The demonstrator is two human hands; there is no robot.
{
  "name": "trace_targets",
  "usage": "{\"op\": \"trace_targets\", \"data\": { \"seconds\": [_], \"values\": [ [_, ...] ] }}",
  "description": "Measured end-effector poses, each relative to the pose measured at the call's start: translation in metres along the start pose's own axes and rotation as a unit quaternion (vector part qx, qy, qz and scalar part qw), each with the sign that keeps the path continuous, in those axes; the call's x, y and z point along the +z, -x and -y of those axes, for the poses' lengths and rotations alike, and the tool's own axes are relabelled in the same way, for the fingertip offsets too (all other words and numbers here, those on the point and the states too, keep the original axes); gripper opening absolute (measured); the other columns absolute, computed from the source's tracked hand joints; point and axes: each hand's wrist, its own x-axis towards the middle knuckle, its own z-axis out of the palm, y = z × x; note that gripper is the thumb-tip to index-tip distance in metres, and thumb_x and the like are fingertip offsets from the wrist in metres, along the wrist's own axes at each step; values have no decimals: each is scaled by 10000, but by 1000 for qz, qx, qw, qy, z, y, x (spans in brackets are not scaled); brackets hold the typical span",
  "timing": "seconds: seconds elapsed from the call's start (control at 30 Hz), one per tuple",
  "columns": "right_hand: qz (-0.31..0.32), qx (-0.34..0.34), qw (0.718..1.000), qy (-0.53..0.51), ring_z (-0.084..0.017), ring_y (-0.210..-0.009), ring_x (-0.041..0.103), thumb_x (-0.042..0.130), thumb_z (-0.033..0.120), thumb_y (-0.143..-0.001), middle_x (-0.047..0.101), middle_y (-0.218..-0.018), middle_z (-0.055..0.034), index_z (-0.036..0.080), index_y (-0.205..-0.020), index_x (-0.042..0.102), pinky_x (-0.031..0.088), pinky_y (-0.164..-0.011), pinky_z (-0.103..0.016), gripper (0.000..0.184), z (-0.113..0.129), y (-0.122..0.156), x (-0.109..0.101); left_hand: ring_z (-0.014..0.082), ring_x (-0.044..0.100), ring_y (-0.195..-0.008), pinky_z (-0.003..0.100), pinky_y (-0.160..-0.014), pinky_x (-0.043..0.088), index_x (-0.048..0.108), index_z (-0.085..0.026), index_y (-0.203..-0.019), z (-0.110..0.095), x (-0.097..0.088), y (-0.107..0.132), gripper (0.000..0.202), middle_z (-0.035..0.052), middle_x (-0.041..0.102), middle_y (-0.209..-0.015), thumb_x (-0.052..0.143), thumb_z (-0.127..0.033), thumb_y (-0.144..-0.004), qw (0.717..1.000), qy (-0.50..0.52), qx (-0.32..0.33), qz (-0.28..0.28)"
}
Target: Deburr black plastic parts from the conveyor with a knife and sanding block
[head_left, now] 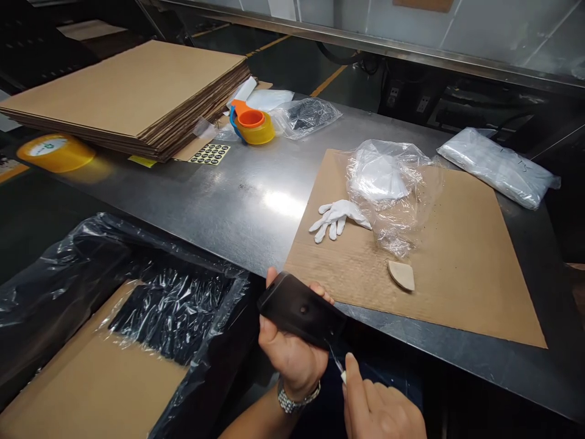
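Note:
My left hand (295, 360) is wrapped round a black rectangular case (297, 308), with fingers along its far edge and the thumb at its near side. The case is tilted, and a small round mark shows on its upper face. In my right hand (379, 399) is a thin-bladed hand tool (339, 364); its pale neck shows past the index finger, while most of the handle is hidden. The blade's tip is at the case's lower right corner; contact cannot be made out for certain. Beyond the hands, a beige felt-like wedge (402, 276) lies on a cardboard sheet (475, 256).
A white glove (340, 218) and clear plastic bag (388, 177) lie on the cardboard. A tape dispenser (253, 125), cardboard stack (132, 91), tape roll (57, 152) and wrapped packet (498, 164) stand around the metal table (219, 201). A black-lined box (205, 360) is at left.

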Motion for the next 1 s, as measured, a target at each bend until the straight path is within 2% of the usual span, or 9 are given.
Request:
{"op": "trace_targets", "data": {
  "seconds": [0.27,0.43,0.53,0.67,0.77,1.0],
  "values": [
    [-8,-9,1000,-21,-45,-319,390,461,60,-854,433,-405,62,63,-912,652,207,-387,-246,200,-6,3,4,173,579,-631,321,-586,502,568,-417,-1143,2,-3,0,409,39,654,-689,410,-519,-780,1000,3,6,3],
    [-8,-13,1000,3,-44,-337,370,424,41,-860,418,-415,56,68,-922,650,207,-404,-244,236,-6,5,5,173,588,-642,325,-588,512,564,-405,-1154,5,-5,0,424,30,657,-705,443,-526,-766,1000,1,17,16],
    [1,-2,1000,29,-55,-370,375,408,21,-857,418,-433,45,77,-930,655,221,-428,-245,264,-4,4,4,171,587,-635,312,-578,514,529,-389,-1200,5,-3,0,447,29,657,-707,436,-520,-783,1000,-16,17,1],
    [-6,3,999,32,-66,-392,378,407,41,-871,416,-443,39,89,-920,662,228,-446,-258,265,-5,1,3,156,595,-637,279,-590,512,422,-384,-1301,2,0,0,462,15,655,-731,366,-485,-854,997,-49,-40,-41],
    [-9,-5,1000,10,-72,-396,398,434,84,-874,433,-460,40,75,-929,650,242,-450,-264,223,-13,1,2,145,596,-641,259,-592,505,399,-381,-1317,-1,2,-2,462,11,652,-765,336,-497,-875,992,-62,-92,-58],
    [88,75,986,-121,-82,-489,506,324,176,-937,514,-616,11,130,-1027,586,333,-446,-211,281,-38,0,-5,150,599,-598,283,-576,519,384,-301,-1332,-7,3,-7,476,27,634,-724,369,-453,-881,979,-80,-183,-34]
  ]
}}
